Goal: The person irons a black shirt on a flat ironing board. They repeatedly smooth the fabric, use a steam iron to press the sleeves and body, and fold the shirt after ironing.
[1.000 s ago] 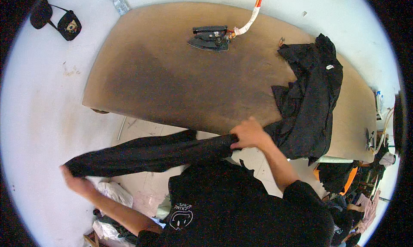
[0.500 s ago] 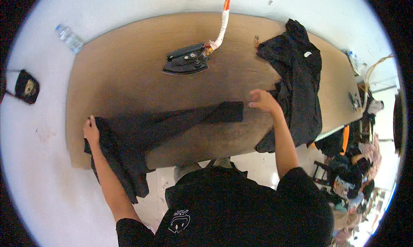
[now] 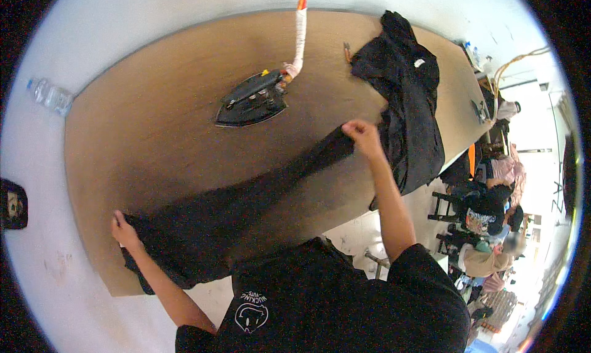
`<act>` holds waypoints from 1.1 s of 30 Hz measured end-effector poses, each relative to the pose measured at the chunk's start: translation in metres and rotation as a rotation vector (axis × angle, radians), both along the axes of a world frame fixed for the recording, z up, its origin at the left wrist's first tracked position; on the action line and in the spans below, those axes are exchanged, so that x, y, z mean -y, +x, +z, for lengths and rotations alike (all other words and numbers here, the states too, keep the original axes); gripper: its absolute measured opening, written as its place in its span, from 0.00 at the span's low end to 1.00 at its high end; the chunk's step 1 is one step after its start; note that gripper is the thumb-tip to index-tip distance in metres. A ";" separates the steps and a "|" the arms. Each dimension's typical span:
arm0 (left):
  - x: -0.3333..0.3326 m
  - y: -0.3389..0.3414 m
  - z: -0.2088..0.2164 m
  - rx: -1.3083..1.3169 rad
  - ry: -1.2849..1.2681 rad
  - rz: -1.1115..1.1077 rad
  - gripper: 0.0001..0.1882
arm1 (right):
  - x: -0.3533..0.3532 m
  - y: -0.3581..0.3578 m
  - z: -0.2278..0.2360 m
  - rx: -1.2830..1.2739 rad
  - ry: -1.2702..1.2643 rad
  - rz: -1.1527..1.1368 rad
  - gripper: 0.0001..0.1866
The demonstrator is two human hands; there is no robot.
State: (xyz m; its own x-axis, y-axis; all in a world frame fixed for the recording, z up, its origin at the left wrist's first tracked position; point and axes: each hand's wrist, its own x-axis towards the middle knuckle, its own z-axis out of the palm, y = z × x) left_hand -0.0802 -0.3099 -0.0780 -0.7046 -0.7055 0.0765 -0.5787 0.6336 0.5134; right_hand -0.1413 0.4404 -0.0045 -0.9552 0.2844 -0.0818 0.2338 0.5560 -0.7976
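A black garment is stretched across the near part of the brown padded table, with a long narrow end, like a sleeve, running up to the right. My right hand pinches the tip of that narrow end and lifts it a little. At the wide end on the left, my left hand grips the garment's edge; its fingertips are partly hidden. Beyond the garment, an iron lies on the table with its point toward the left. Neither hand touches it.
The table has a second black garment heaped along its right side. A white-wrapped cable rises from the iron. A plastic bottle is past the left edge. Several people sit at the far right, including one person in black.
My right hand has closed on the garment's narrow end and raised it, pulling the cloth into a slanting line. My left hand keeps its hold. The whole view has turned slightly.
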 end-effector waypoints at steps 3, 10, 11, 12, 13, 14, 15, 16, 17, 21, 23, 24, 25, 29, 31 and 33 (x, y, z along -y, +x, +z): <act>0.036 -0.011 0.030 -0.340 0.389 0.102 0.28 | -0.019 -0.025 0.047 -0.122 -0.162 0.117 0.13; 0.003 -0.025 0.020 -0.065 0.166 -0.019 0.23 | -0.044 -0.011 0.014 0.089 0.032 0.223 0.11; -0.011 -0.022 0.017 -0.007 0.109 -0.050 0.21 | -0.049 -0.005 -0.002 0.129 0.035 0.233 0.12; -0.023 -0.019 0.020 0.100 0.078 -0.033 0.19 | -0.053 0.000 -0.014 0.214 0.073 0.204 0.13; -0.041 -0.014 0.025 -0.001 -0.151 -0.020 0.19 | -0.057 0.006 -0.023 0.156 0.024 0.229 0.14; -0.066 -0.005 0.031 -0.047 -0.353 0.040 0.19 | -0.059 0.010 -0.032 0.150 0.009 0.215 0.16; -0.095 0.007 0.041 -0.108 -0.620 0.071 0.20 | -0.058 0.012 -0.039 0.213 0.032 0.164 0.17; -0.126 0.018 0.054 -0.125 -0.531 -0.020 0.20 | -0.057 0.014 -0.043 0.164 0.000 0.180 0.18; -0.160 0.029 0.066 -0.241 -0.543 -0.149 0.21 | -0.053 0.012 -0.045 0.175 0.007 0.162 0.19; -0.325 0.069 0.064 0.006 -0.188 -0.513 0.22 | -0.038 0.008 -0.047 0.070 0.157 0.167 0.20; -0.366 0.078 0.053 0.145 -0.219 -0.478 0.26 | -0.036 0.007 -0.044 -0.006 0.323 0.177 0.19; -0.378 0.079 0.047 0.214 -0.252 -0.456 0.26 | -0.037 0.006 -0.042 0.039 0.334 0.183 0.18; -0.385 0.082 0.042 0.140 -0.280 -0.458 0.26 | -0.039 0.006 -0.037 0.085 0.347 0.193 0.17; -0.374 0.086 0.035 0.202 -0.226 -0.443 0.27 | -0.034 -0.002 -0.013 -0.150 0.507 0.183 0.15; -0.368 0.091 0.040 0.145 -0.211 -0.447 0.28 | -0.016 -0.014 -0.001 -0.266 0.441 0.371 0.17; -0.366 0.095 0.044 0.160 -0.197 -0.419 0.27 | 0.008 -0.029 0.000 -0.392 0.388 0.531 0.22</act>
State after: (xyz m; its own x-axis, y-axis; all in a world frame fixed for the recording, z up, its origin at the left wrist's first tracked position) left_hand 0.0152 0.0560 -0.0340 -0.9387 -0.3414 0.0474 -0.3148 0.9052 0.2854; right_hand -0.1699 0.4324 -0.0049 -0.9102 -0.2818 0.3036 -0.4030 0.7716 -0.4921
